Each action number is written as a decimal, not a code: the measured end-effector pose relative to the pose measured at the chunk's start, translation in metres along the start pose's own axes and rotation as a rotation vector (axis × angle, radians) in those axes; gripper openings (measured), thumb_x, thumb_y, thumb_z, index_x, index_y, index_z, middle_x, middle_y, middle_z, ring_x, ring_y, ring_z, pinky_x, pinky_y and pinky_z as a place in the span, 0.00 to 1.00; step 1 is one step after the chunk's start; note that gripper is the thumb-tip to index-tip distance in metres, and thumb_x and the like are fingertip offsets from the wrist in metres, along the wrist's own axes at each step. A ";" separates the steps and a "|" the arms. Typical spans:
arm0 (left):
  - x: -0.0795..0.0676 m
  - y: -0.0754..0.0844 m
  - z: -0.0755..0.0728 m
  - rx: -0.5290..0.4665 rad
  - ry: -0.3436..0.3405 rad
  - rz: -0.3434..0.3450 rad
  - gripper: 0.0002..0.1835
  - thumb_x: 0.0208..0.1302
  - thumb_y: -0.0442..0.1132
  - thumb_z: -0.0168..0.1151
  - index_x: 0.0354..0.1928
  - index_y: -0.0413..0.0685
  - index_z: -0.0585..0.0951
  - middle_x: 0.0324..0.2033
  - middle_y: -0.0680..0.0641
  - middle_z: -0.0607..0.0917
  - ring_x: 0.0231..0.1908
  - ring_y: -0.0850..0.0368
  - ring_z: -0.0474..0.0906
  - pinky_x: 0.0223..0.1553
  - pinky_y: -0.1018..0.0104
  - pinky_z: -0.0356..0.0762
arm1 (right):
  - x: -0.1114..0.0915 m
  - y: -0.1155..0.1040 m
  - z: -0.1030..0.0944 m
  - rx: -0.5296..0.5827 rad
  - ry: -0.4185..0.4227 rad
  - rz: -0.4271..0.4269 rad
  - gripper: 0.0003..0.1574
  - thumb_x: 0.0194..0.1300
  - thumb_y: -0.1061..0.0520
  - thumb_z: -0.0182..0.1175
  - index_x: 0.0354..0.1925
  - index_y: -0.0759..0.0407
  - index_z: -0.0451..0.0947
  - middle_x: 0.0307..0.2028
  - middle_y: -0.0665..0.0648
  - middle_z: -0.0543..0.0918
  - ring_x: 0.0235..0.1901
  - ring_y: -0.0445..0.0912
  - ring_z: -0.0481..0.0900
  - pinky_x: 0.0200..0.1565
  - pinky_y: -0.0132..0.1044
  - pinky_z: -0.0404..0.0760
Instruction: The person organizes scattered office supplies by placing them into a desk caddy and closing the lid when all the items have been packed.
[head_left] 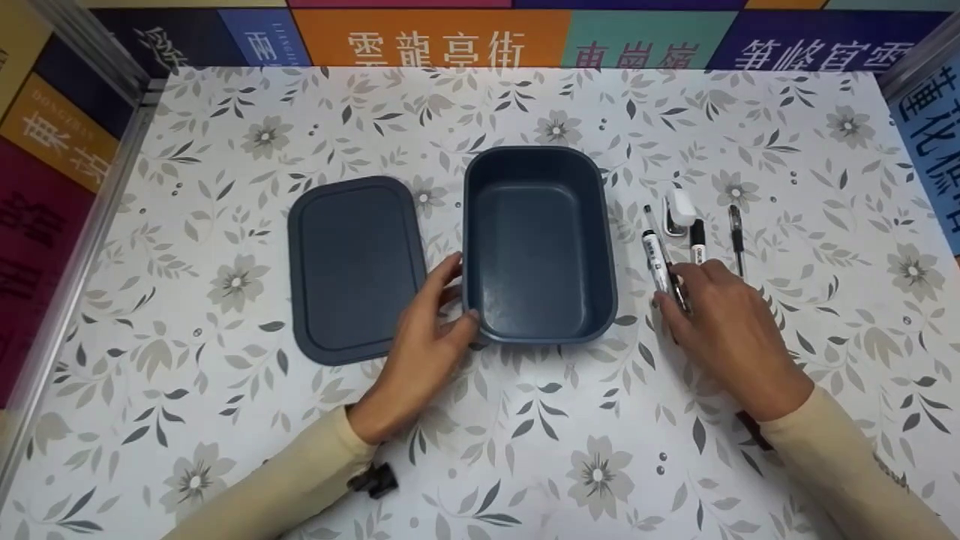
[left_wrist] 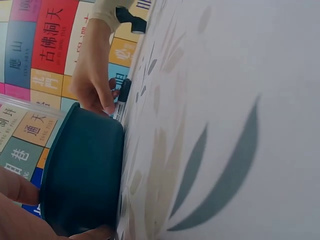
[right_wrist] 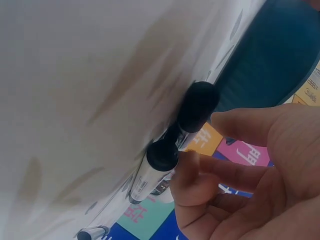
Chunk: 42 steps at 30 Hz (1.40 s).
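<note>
Surface (head_left: 495, 480) printed with grey flowers, bearing one deep box (head_left: 525, 262) and one flat lid (head_left: 356, 270).
The box, smooth, dark blue and round-cornered, stands upright and uncovered midway between the surface's left and right edges; the lid, of matching outline, lies just left of it. Your left hand (head_left: 424, 337) is spread, thumb and forefinger touching the box's outer left side. Nearer the surface's right edge, your right hand (head_left: 731, 330) has thumb and forefinger about the near end of the left marker (head_left: 658, 262); I cannot tell whether they pinch it. Beyond sits one glossy white stapler (head_left: 679, 208). Both markers are white cylinders with black ends, the right marker (head_left: 698, 240) just beside the stapler. Two slender pens lie there: the left pen (head_left: 649, 214), partly hidden, and the right pen (head_left: 737, 240), black-gripped.
</note>
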<state>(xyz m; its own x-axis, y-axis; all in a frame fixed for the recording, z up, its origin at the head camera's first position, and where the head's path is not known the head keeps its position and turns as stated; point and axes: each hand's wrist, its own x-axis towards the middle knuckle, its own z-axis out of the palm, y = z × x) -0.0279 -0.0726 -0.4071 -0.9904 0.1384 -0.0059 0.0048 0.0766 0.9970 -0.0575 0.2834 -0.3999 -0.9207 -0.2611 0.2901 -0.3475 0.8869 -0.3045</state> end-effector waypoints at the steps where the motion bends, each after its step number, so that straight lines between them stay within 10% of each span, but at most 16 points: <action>1: 0.000 0.000 0.000 -0.007 0.002 -0.002 0.41 0.73 0.28 0.58 0.87 0.41 0.59 0.80 0.38 0.69 0.74 0.44 0.75 0.65 0.58 0.85 | 0.001 0.000 0.000 0.000 0.003 -0.003 0.18 0.70 0.62 0.73 0.53 0.73 0.84 0.36 0.70 0.82 0.26 0.64 0.79 0.27 0.64 0.79; 42: 0.004 0.001 0.006 -0.010 -0.023 0.031 0.41 0.73 0.27 0.59 0.86 0.44 0.63 0.79 0.39 0.70 0.74 0.43 0.75 0.56 0.58 0.90 | 0.026 -0.003 0.002 -0.028 -0.096 0.029 0.16 0.63 0.67 0.62 0.21 0.59 0.71 0.18 0.58 0.72 0.18 0.57 0.71 0.21 0.56 0.72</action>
<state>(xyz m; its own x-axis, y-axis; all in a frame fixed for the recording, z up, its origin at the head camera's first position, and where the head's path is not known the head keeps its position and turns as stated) -0.0311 -0.0665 -0.4069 -0.9863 0.1632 0.0238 0.0343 0.0622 0.9975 -0.0806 0.2737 -0.3933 -0.9434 -0.2696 0.1933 -0.3169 0.9046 -0.2852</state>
